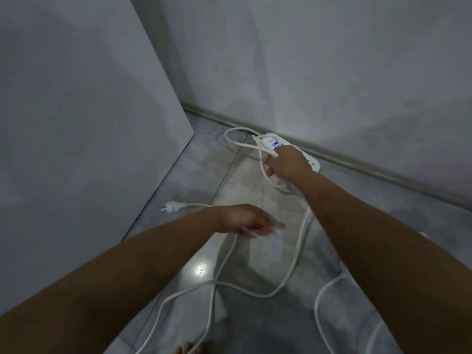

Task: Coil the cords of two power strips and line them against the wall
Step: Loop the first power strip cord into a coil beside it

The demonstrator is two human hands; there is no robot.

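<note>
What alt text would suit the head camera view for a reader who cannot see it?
A person's right hand grips loops of white cord above a white power strip lying beside the wall. The blurred left hand reaches over cord trailing across the tiled floor, near its plug.

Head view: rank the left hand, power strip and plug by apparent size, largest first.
1. Left hand and power strip: alike, unranked; the strip is partly hidden under the right hand, which grips the cord.
2. Plug: clearly smallest.
</note>
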